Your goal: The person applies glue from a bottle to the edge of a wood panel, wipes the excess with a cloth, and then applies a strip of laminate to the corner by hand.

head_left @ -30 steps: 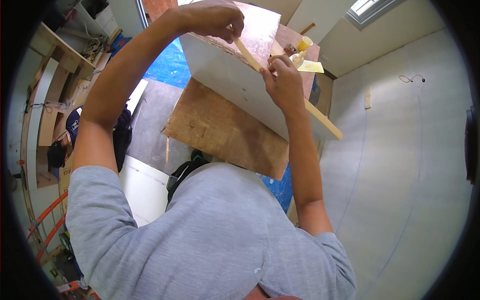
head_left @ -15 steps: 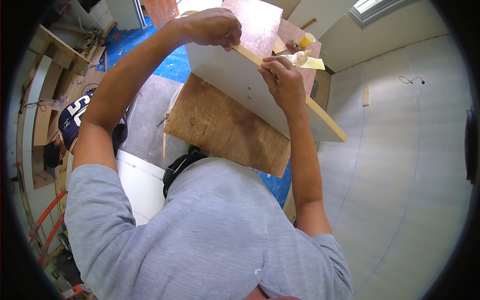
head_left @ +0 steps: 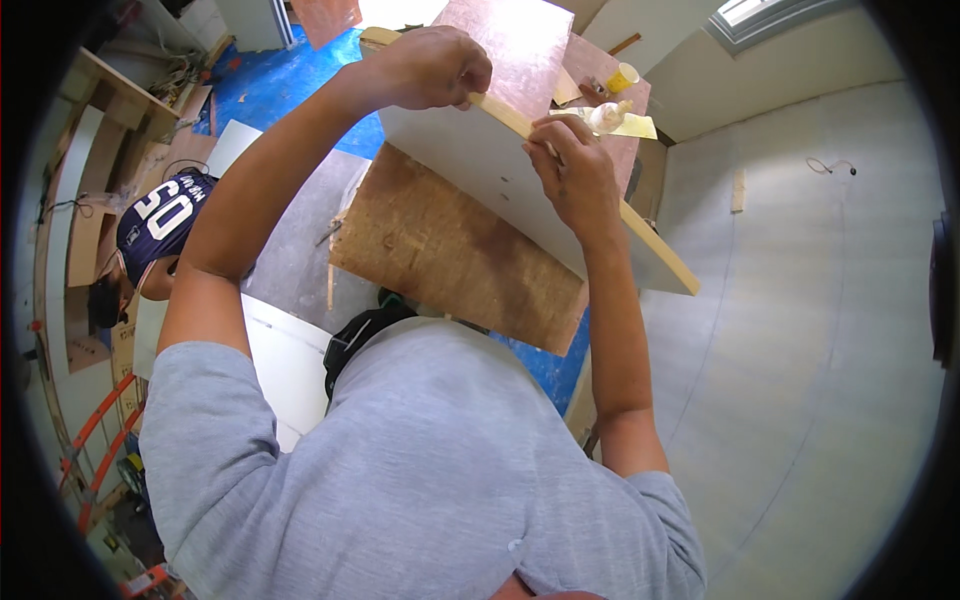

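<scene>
A white board (head_left: 440,130) stands tilted on edge in front of me, its narrow upper edge pale wood-coloured. My left hand (head_left: 432,68) is closed at the far left part of that edge, fingers curled with their tips at the wood strip. Farther right along the same edge, my right hand (head_left: 578,180) pinches it with thumb and bent fingers. Whether anything small lies inside either hand is hidden. Beneath the board rests a brown plywood sheet (head_left: 440,250). A glue bottle (head_left: 608,117) with a pale nozzle lies just beyond my right hand.
A yellow cup (head_left: 622,76) stands on a reddish panel (head_left: 510,45) at the back. Blue sheeting (head_left: 265,88) covers part of the floor. To the left, a person in a dark jersey (head_left: 165,220) bends down. A pale wall (head_left: 770,300) rises on the right.
Both hands stay at the board's edge, with little movement. The view has shifted slightly, and more of the bending person's jersey shows at the left.
</scene>
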`<state>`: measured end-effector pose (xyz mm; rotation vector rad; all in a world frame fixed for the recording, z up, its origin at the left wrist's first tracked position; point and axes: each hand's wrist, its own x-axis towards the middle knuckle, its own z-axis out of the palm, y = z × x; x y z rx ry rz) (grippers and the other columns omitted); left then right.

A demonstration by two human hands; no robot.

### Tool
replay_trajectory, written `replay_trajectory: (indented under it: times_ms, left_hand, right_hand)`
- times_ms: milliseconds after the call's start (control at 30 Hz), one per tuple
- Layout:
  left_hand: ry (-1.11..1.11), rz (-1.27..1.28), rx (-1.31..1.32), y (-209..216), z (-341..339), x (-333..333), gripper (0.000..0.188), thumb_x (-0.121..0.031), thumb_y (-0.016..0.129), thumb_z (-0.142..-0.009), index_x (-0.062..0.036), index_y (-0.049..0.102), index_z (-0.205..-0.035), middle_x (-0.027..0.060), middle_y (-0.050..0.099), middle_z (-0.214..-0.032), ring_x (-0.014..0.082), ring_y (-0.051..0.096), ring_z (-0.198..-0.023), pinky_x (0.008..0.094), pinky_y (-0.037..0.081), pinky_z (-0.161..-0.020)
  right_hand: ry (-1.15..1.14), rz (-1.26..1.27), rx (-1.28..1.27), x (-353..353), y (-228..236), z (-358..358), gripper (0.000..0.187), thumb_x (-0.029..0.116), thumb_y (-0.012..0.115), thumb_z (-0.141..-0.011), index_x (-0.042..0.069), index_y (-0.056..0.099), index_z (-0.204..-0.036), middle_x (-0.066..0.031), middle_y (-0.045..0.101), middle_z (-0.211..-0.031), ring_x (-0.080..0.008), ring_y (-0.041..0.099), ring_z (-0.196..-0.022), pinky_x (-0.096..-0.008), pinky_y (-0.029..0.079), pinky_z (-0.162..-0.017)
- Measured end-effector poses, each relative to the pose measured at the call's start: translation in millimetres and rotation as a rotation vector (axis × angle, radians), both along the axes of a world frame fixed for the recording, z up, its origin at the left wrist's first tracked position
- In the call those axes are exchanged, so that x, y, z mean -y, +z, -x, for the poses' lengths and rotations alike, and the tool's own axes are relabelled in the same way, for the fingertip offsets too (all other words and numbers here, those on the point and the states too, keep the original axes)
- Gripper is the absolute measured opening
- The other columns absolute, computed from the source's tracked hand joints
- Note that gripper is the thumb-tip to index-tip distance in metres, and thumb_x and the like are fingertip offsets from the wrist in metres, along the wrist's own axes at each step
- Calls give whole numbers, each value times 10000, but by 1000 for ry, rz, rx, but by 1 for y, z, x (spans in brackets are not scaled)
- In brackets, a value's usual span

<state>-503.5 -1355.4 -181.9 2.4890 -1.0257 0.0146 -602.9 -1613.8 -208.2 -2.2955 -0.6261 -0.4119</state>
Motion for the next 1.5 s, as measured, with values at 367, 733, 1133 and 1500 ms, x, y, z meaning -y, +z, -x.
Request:
replay_trajectory:
  times_ms: [367,733,1133,1500]
  left_hand:
    - [-45,-23,56,7,10,0,166,-72,812,-784,-79,763,-943,47,726,-941,285,672,-1029,429,527,-932]
    - [-78,1,-28,37,-37,-93,234,-82,784,-862,-47,799,-1093,129,775,-1024,290,743,-951,407,573,-878]
    - [-235,36,-18,18,-50,-107,179,-124,825,-843,-25,811,-992,111,748,-1013,295,708,-939,423,566,-887]
    - [-282,53,-5,5,-59,-109,200,-104,811,-781,-16,804,-961,113,731,-936,304,706,-933,404,551,-855]
  right_hand:
    - [-33,76,84,-35,-8,-20,136,130,739,-925,92,754,-1054,-74,714,-1015,-347,706,-893,-455,551,-806]
    - [-29,82,38,-64,7,-33,176,99,716,-898,81,736,-1072,-100,725,-1106,-334,709,-1023,-479,550,-896]
    - [-108,120,150,-94,-12,-38,171,183,766,-924,143,785,-1090,-15,765,-1163,-286,752,-958,-406,594,-817]
    - [-101,45,58,-95,-12,-39,153,189,769,-926,150,796,-1071,-14,773,-1144,-293,749,-953,-400,581,-821]
